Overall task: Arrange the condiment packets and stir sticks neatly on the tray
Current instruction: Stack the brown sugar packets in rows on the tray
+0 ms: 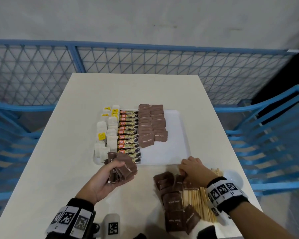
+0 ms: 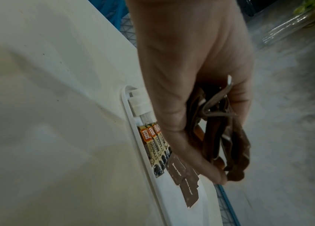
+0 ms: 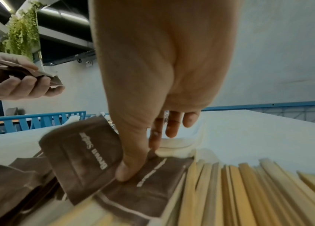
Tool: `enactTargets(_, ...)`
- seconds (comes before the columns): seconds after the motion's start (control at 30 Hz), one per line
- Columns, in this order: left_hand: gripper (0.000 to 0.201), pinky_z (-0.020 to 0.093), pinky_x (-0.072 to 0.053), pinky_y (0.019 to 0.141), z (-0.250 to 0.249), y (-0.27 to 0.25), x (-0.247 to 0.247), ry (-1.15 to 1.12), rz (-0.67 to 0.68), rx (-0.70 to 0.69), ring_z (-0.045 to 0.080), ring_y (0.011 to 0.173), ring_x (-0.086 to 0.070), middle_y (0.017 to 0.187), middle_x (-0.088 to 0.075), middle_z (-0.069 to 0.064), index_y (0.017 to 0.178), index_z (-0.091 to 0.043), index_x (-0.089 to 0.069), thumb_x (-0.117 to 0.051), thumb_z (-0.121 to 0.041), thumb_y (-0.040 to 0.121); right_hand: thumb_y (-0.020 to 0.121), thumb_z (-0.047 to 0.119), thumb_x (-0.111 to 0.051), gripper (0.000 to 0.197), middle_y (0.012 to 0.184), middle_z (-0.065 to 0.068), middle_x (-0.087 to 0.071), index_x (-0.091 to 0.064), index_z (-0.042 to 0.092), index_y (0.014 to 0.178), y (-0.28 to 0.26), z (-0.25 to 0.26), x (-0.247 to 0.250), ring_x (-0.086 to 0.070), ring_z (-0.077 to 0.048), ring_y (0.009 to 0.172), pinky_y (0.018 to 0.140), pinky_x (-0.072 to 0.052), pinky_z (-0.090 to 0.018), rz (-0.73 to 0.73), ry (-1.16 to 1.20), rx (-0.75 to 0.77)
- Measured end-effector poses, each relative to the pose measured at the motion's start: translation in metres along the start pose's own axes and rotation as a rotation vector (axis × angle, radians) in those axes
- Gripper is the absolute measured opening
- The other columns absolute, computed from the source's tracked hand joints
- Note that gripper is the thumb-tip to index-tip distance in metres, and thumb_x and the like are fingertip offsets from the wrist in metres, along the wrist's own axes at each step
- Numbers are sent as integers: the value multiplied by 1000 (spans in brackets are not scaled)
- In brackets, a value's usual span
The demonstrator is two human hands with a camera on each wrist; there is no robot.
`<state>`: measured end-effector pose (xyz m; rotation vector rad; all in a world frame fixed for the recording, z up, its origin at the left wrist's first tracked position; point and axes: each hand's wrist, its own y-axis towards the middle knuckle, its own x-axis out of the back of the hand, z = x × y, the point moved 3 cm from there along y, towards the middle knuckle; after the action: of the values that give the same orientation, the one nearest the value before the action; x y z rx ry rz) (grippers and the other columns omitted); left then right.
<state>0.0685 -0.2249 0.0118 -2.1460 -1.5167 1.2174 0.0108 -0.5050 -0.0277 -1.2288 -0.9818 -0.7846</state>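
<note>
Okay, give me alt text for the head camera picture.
A left hand holds a bunch of brown sugar packets while the right hand picks at loose ones beside wooden stir sticks, near a white tray of neatly rowed sachets.

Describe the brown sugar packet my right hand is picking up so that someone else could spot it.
Start at the white tray and come to the loose pile of brown packets on the table before it. The right hand pinches the packet at the pile's far edge, beside the wooden stir sticks.
</note>
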Motion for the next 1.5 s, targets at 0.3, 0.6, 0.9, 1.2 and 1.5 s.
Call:
enactTargets(0.3,26,38,-59,76,-8,3,5,100,6,55,39,94,-67,105,-68,25,108,-4,-63,-51,-4,85,82,18,-64,22,82,16,-57,-51,34,74,-16,-9,26,-50,0,79,74,-40,-18,15,549,-63)
enactTargets(0.6,24,40,-59,74,-6,6,-9,294,74,75,27,80,-69,92,-71,18,111,-2,-61,-57,-4,88,86,-6,-57,17,77,-15,-54,-48,8,81,-34,49,63,-57,-15,64,60,-48,-21,-139,1593,-119)
enactTargets(0.9,38,37,-59,71,-12,0,-16,269,218,115,30,91,-70,106,-72,11,112,-15,-63,-57,-32,79,83,1,-64,18,66,-3,-60,-51,10,74,7,116,62,-60,-10,53,56,-51,-20,-249,1457,-197)
enactTargets(1.2,27,24,-54,51,-13,2,7,360,216,108,17,64,-71,77,-74,5,100,-8,-62,-51,12,86,88,27,-61,18,101,2,-58,-60,19,104,-13,64,28,-53,-6,87,77,-42,-12,-198,651,-380)
enactTargets(1.5,23,24,-56,55,-12,11,11,352,137,89,14,68,-71,80,-74,2,97,-14,-66,-55,3,86,86,29,-55,48,128,-7,-40,-43,18,130,-31,17,-7,-38,-24,118,97,-38,-31,28,20,-486)
